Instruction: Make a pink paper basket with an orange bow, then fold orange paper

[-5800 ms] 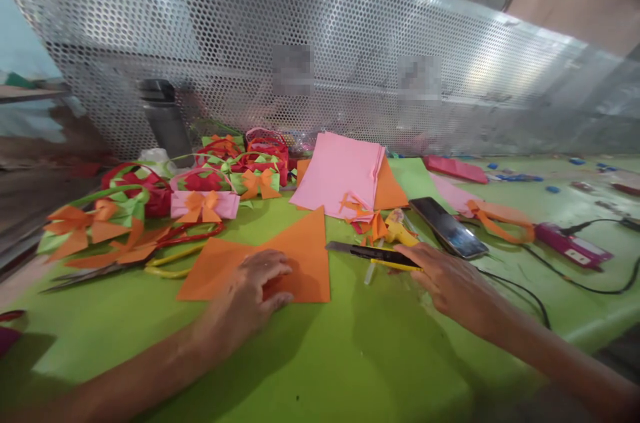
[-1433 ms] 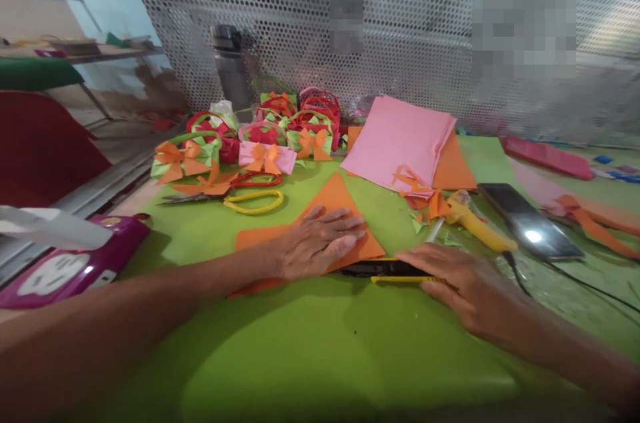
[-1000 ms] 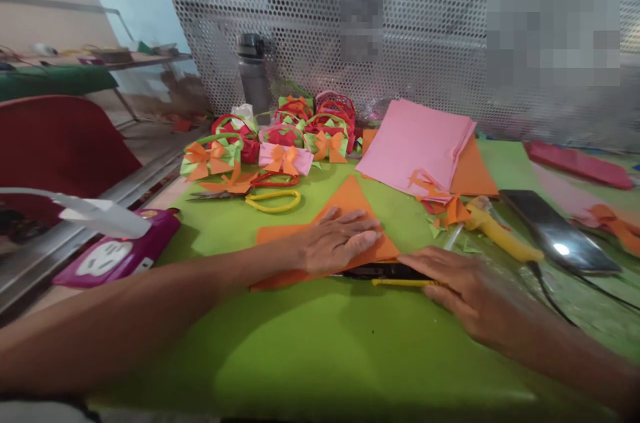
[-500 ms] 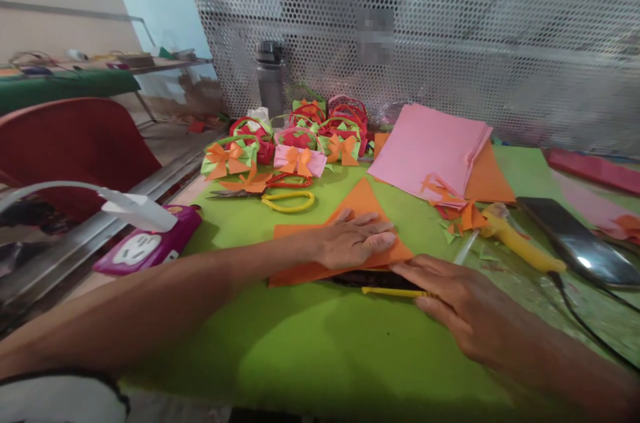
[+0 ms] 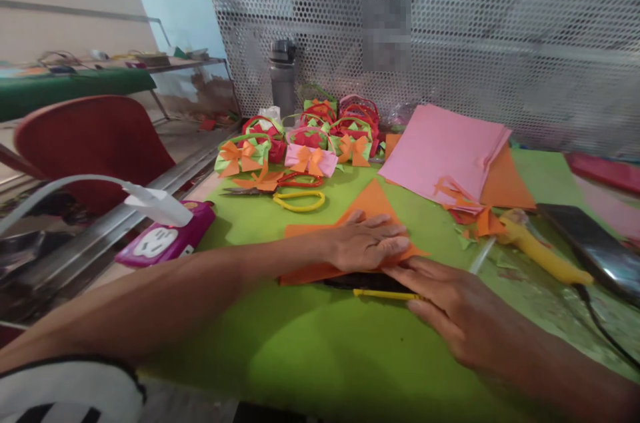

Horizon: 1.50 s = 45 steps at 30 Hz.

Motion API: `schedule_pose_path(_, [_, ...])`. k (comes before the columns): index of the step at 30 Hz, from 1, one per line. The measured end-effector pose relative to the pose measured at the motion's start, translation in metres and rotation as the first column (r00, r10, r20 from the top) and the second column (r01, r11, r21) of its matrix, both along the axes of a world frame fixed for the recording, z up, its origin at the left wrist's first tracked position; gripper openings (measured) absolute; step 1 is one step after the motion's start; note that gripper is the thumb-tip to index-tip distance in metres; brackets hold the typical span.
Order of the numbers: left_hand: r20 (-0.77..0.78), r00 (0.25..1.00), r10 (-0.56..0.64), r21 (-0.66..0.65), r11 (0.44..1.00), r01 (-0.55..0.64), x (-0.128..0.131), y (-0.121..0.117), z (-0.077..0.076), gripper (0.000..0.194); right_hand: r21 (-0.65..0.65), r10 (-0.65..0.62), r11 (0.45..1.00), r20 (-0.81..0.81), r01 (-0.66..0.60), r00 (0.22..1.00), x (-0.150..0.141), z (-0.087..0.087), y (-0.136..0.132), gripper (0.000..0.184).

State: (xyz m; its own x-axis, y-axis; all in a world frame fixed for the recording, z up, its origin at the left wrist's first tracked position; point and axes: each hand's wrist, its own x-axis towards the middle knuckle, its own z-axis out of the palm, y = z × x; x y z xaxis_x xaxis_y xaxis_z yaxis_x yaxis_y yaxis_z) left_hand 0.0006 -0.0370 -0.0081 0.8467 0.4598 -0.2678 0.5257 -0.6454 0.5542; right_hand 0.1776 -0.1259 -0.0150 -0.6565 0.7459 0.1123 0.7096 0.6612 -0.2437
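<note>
My left hand (image 5: pixel 370 241) lies flat, fingers spread, on a folded orange sheet (image 5: pixel 373 200) whose pointed corner faces away from me. Along the sheet's near edge is a flat dark tool with a thin yellow edge (image 5: pixel 383 294); its exact kind does not show. My right hand (image 5: pixel 450 303) is closed around the right end of this tool, fingertips close to the sheet and my left hand. Beyond the sheet lie scissors (image 5: pixel 300 201) with one yellow and one red handle, beside orange scraps (image 5: pixel 257 180).
Small paper baskets with bows (image 5: pixel 310 160) stand at the back, before a grey bottle (image 5: pixel 283 83). Pink sheets (image 5: pixel 445 153) are stacked at right, near a yellow glue gun (image 5: pixel 547 250) and a phone (image 5: pixel 585 243). A purple power strip (image 5: pixel 193 233) sits left.
My right hand has slid left along the sheet's near edge with the dark and yellow tool. My left hand stays pressed on the sheet. The camera view has turned slightly left.
</note>
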Motion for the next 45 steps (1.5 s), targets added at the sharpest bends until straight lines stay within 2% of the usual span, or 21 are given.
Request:
schedule_pose_path(11, [-0.026, 1.0, -0.011, -0.021, 1.0, 0.011, -0.001, -0.002, 0.006, 0.058, 0.044, 0.02, 0.999, -0.018, -0.019, 1.0, -0.015, 0.002, -0.002, 0.041])
schedule_pose_path(29, [0.013, 1.0, -0.01, -0.05, 0.999, 0.011, -0.002, -0.001, 0.006, 0.056, -0.105, 0.005, 0.994, 0.01, -0.004, 1.0, -0.031, 0.004, -0.002, 0.036])
schedule_pose_path(40, [-0.011, 1.0, -0.011, -0.05, 0.999, 0.01, -0.001, 0.0, 0.007, 0.057, -0.003, 0.005, 1.0, -0.013, -0.005, 1.0, -0.035, 0.0, -0.001, 0.048])
schedule_pose_path(45, [0.001, 1.0, -0.001, -0.036, 0.999, 0.001, -0.001, 0.0, 0.005, 0.057, -0.084, -0.001, 0.996, -0.004, 0.001, 1.0, -0.031, 0.001, -0.006, 0.043])
